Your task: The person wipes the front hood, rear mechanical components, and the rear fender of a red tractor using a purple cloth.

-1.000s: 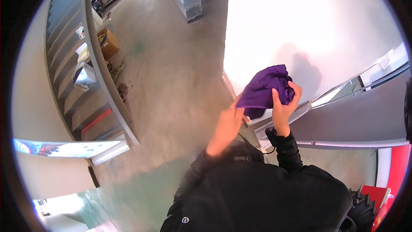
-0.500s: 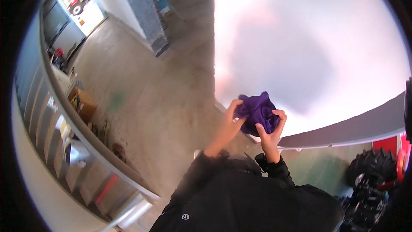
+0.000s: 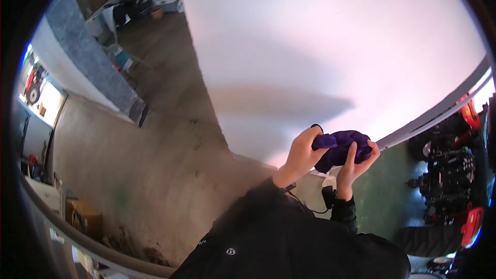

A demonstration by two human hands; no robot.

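A crumpled purple cloth is held up between my two hands, in front of a white wall. My left hand is closed on the cloth's left end, pinching a folded part of it. On the other side, my right hand grips the bunched right end, thumb toward me and fingers round its far edge. The cloth's underside and the fingertips behind it are hidden. Black sleeves cover both forearms, and a dark cord hangs between the wrists.
The white wall stands close in front of me. Red and black machinery with a large tyre is at the right. A curved railing and a cardboard box are at the lower left. A grey pillar rises farther back.
The view has swung to the right, showing more of the machinery. Both hands have shifted right in the picture with the cloth, which is now bunched into a longer, more compact shape.
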